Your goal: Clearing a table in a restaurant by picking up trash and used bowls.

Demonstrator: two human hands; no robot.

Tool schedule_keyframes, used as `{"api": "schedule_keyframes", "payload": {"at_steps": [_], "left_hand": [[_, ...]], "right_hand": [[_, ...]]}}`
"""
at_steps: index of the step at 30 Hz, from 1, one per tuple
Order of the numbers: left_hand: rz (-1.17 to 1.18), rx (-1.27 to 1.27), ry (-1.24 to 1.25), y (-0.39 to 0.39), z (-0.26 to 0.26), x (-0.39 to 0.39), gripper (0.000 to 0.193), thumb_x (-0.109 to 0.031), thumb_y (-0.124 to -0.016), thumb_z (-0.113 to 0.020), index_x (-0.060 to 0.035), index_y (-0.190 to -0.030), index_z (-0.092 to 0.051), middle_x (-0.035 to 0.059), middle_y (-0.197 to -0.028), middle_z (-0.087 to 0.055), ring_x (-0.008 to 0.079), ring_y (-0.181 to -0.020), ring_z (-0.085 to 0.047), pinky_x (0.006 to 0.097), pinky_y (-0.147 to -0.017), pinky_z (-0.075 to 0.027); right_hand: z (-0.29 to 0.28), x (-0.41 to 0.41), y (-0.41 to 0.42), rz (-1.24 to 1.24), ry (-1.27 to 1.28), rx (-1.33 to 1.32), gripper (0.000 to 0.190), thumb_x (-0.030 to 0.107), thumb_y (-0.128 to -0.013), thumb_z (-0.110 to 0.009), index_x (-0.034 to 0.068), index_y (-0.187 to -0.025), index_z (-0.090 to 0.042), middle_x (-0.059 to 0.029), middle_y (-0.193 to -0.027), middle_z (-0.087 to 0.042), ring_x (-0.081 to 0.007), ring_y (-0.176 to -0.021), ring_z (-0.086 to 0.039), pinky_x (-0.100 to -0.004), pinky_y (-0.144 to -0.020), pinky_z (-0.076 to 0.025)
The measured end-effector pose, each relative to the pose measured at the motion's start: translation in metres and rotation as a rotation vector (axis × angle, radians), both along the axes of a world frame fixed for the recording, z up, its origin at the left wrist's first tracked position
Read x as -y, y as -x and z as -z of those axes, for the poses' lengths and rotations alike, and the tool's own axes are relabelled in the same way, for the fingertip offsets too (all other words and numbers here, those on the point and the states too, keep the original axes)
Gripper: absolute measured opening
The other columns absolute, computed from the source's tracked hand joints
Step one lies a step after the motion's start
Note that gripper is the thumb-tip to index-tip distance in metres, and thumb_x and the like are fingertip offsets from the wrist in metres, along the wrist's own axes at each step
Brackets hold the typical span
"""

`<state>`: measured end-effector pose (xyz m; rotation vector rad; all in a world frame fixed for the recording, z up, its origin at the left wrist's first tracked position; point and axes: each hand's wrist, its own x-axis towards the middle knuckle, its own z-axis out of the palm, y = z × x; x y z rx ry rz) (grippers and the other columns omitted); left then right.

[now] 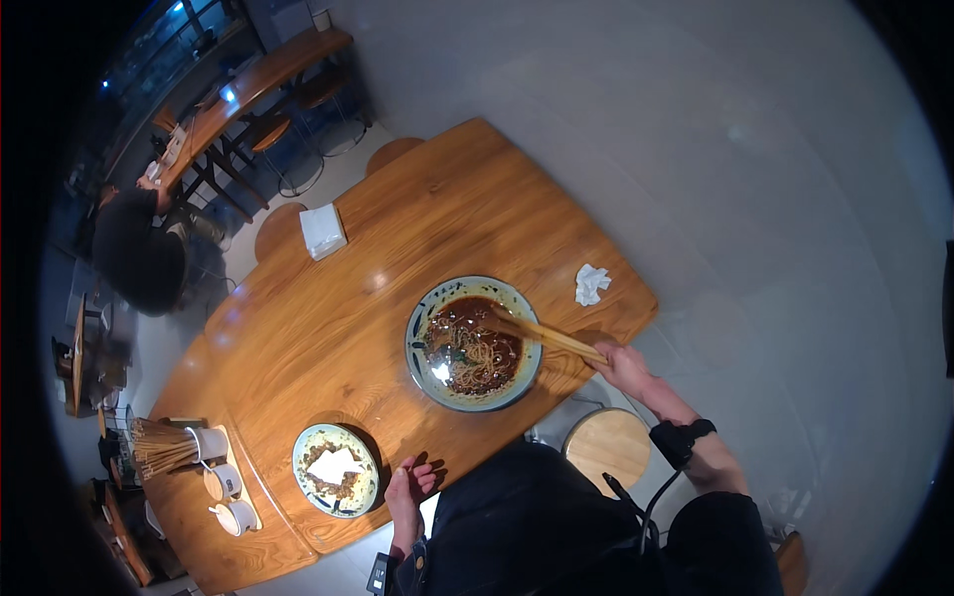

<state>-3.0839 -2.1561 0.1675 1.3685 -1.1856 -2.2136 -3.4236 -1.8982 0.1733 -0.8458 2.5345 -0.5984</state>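
Observation:
A large patterned bowl (414,382) holds noodles (478,360) in dark reddish-brown broth with some green leaves. My right hand (624,367) grips a pair of wooden chopsticks (560,340) by their rear ends. Their tips reach over the bowl's right rim to the broth, slightly blurred. At the table's near edge my left hand (411,484) rests with loosely curled fingers and nothing in it. Just left of that hand stands a smaller patterned bowl (301,447), with crumpled white tissue (335,466) lying on brown food remains.
The wooden table (402,223) also bears a tissue pack (323,232), a crumpled tissue (592,284), and a rack with a chopstick holder (211,442) and two lidded pots (229,499). A round stool (607,449) is near my right side. Another person (141,249) sits at a counter.

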Motion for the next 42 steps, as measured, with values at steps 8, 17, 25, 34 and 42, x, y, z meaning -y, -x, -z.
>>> {"api": "schedule_keyframes", "payload": {"at_steps": [8, 17, 25, 34, 42], "left_hand": [[0.042, 0.037, 0.061, 0.013, -0.015, -0.007, 0.038, -0.031, -0.094, -0.041, 0.0, -0.115, -0.048, 0.013, -0.091, -0.062, 0.0152, -0.076, -0.061, 0.0249, -0.069, -0.05], [0.134, -0.07, 0.077, 0.044, -0.02, -0.019, 0.035, -0.026, -0.095, -0.04, 0.0001, -0.116, -0.049, 0.0131, -0.094, -0.062, 0.0153, -0.077, -0.061, 0.0255, -0.071, -0.05], [0.173, -0.269, -0.065, 0.087, -0.045, -0.027, 0.045, -0.036, -0.093, -0.039, -0.0034, -0.124, -0.039, 0.0122, -0.109, -0.056, 0.0185, -0.092, -0.059, 0.031, -0.078, -0.049], [0.07, -0.222, -0.041, 0.031, -0.037, -0.034, 0.026, -0.018, -0.093, -0.041, -0.0011, -0.111, -0.048, 0.0116, -0.1, -0.058, 0.0178, -0.09, -0.058, 0.0285, -0.077, -0.048], [-0.353, -0.025, -0.026, -0.087, 0.001, -0.032, 0.019, -0.023, -0.089, -0.05, -0.0055, -0.086, -0.055, 0.0018, -0.069, -0.054, 0.0093, -0.062, -0.052, 0.0225, -0.059, -0.041]], "right_hand": [[0.035, 0.04, 0.085, 0.323, 0.364, -0.486, 0.032, 0.02, -0.074, -0.067, 0.005, -0.102, -0.06, -0.0152, -0.097, -0.057, -0.0332, -0.088, -0.056, -0.037, -0.074, -0.047], [0.07, 0.025, 0.081, 0.532, 0.539, -0.181, 0.025, 0.017, -0.076, -0.066, 0.002, -0.096, -0.062, -0.014, -0.076, -0.064, -0.0254, -0.065, -0.06, -0.0321, -0.062, -0.047], [-0.045, 0.124, -0.092, -0.133, 0.8, 0.321, 0.031, 0.018, -0.073, -0.071, 0.001, -0.096, -0.061, -0.0095, -0.076, -0.061, -0.015, -0.068, -0.059, -0.0273, -0.061, -0.047], [-0.029, 0.134, -0.162, -0.233, 0.716, 0.499, 0.03, 0.017, -0.075, -0.068, -0.001, -0.097, -0.061, -0.0145, -0.082, -0.064, -0.0158, -0.069, -0.062, -0.0282, -0.061, -0.048], [0.023, 0.095, -0.174, -0.155, 0.61, 0.446, 0.011, 0.009, -0.082, -0.059, 0.0, -0.086, -0.065, -0.0074, -0.066, -0.06, -0.0113, -0.059, -0.057, -0.0265, -0.056, -0.045]]}}
